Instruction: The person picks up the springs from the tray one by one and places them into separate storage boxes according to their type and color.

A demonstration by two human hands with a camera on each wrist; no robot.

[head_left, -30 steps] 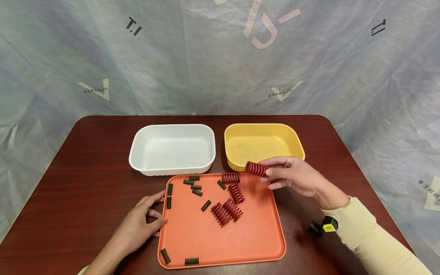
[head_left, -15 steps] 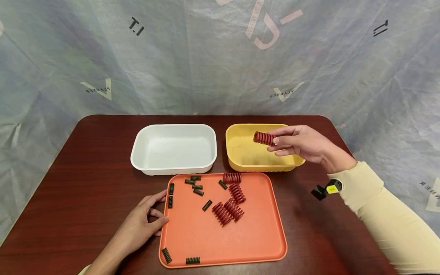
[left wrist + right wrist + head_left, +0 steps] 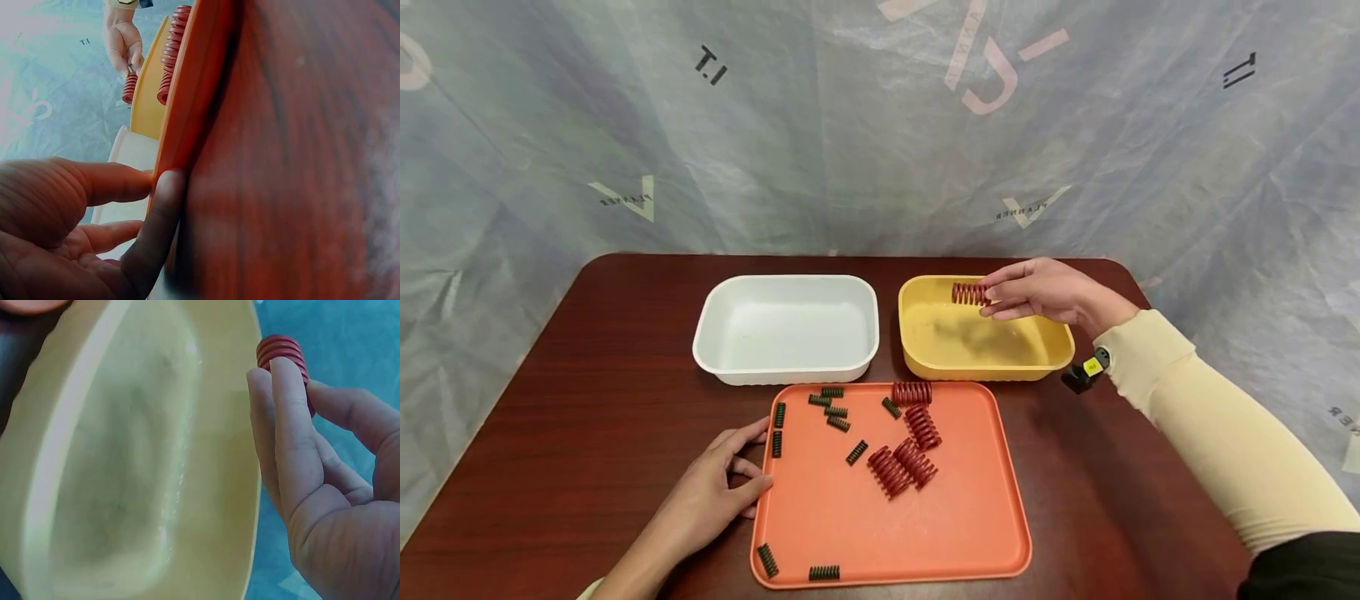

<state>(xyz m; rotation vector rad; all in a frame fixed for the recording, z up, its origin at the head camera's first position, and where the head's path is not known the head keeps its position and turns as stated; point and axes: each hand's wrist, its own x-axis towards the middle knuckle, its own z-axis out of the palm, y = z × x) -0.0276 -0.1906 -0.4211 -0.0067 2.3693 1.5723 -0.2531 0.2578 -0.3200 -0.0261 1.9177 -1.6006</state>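
Note:
Over the back part of the yellow bin (image 3: 985, 372), my right hand (image 3: 1037, 292) pinches a thick red coil spring (image 3: 970, 294) by one end; the right wrist view shows the spring (image 3: 280, 351) between thumb and fingertips. My left hand (image 3: 715, 479) grips the left rim of the orange tray (image 3: 955, 525), thumb and finger pinching its edge in the left wrist view. Several red springs (image 3: 889, 472) lie on the tray's middle and back. Smaller dark green springs (image 3: 857, 452) are scattered over its left side and near edge.
A white bin (image 3: 786, 367) stands left of the yellow bin, both just behind the tray. The brown table (image 3: 550, 433) runs around them, with a grey sheet (image 3: 820, 150) hanging behind its far edge.
My right hand has carried the red spring from the tray's back right corner up and away, over the yellow bin. My left hand has stayed on the tray rim.

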